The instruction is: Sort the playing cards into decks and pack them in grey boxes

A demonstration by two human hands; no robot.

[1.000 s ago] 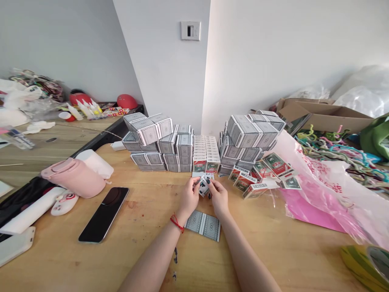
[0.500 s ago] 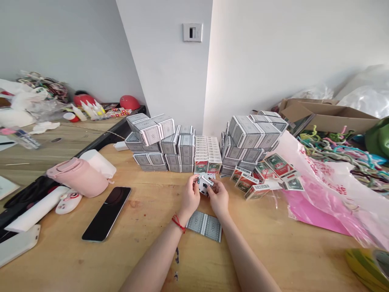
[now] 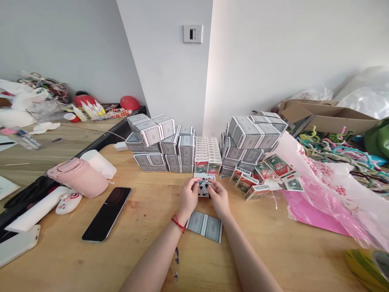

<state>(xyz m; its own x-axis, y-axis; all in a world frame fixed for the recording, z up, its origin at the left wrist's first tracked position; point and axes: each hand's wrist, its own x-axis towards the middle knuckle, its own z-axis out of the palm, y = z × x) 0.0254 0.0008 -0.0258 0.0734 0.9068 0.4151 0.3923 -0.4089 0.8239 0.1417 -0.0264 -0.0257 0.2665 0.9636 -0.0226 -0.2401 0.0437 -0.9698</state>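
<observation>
Pinched between both sets of my fingertips is a small deck of cards (image 3: 203,189), face up with black club pips showing. My left hand (image 3: 188,198) closes on its left edge and my right hand (image 3: 219,198) on its right edge, fingers curled narrow around it, low over the wooden table (image 3: 146,259); whether it touches the wood I cannot tell. Far to my left a pink bottle (image 3: 77,177) lies on its side, and near it a dark phone (image 3: 107,213) lies flat, well apart from my left hand. A red string bracelet (image 3: 177,222) circles my left wrist. Just behind my hands, between my forearms, two face-down decks (image 3: 204,226) lie side by side, touching each other. Straight beyond the deck I hold stand stacks of wrapped card packs (image 3: 182,146). To the right of my right hand, loose card boxes (image 3: 264,178) lie scattered, near the edge of a pink plastic bag (image 3: 316,198)
</observation>
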